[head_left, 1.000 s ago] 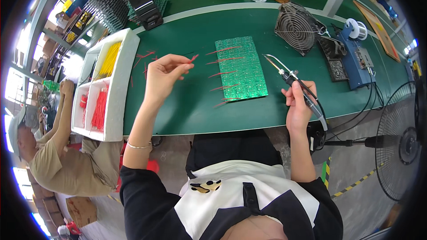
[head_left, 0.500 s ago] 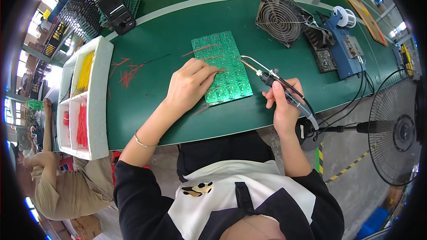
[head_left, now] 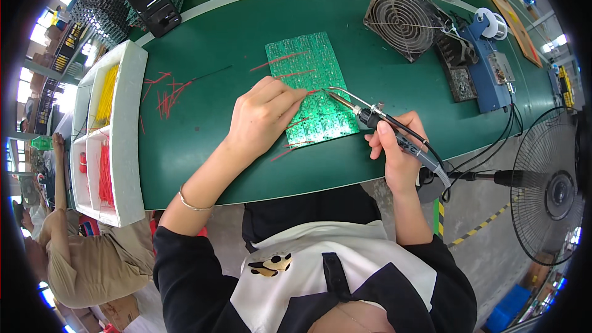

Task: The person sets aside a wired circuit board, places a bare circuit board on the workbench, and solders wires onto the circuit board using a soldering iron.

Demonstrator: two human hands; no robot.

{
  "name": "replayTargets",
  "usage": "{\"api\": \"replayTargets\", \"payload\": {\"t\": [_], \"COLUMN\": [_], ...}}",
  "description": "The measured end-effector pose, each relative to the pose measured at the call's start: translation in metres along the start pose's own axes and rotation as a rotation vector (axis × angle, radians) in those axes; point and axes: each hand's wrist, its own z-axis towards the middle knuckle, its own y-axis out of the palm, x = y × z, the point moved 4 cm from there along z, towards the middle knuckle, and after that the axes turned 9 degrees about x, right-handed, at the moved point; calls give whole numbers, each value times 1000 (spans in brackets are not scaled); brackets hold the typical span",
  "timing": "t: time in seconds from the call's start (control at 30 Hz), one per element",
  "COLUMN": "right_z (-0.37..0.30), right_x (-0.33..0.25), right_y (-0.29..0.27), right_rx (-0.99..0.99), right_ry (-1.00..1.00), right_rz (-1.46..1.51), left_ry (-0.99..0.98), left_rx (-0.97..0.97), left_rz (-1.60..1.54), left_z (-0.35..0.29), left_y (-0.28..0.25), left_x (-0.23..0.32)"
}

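Note:
A green circuit board panel (head_left: 324, 120) lies on the green table, with several thin red wires (head_left: 288, 60) across it. My left hand (head_left: 262, 111) rests over the panel's left edge, thumb and fingers pinching a short red wire (head_left: 312, 92). From the right, my right hand (head_left: 399, 148) grips a soldering iron (head_left: 373, 117) like a pen. The iron carries a thin metal feed tube (head_left: 351, 94) alongside its tip. Tip and tube end sit over the panel, close to the pinched wire's end; whether they touch it I cannot tell.
A white foam box (head_left: 126, 142) with yellow and red wires stands left, loose red wires (head_left: 166, 98) beside it. At the back right are a metal fan (head_left: 401, 21), a blue solder feeder (head_left: 484, 68) and a solder spool (head_left: 492, 24). A co-worker (head_left: 98, 265) sits left; a floor fan (head_left: 555, 191) stands right.
The soldering iron's tip has moved left from the panel's right edge to the wire in my left hand. My left hand keeps its pinch. The whole view has shifted slightly.

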Motion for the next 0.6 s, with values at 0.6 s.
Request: {"api": "replayTargets", "payload": {"t": [0.6], "right_z": [-3], "right_x": [-1], "right_y": [1], "right_rx": [-42], "right_ry": [-60], "right_rz": [-35], "left_ry": [27], "left_rx": [27], "left_rz": [15], "left_z": [-2], "left_y": [0], "left_x": [1]}}
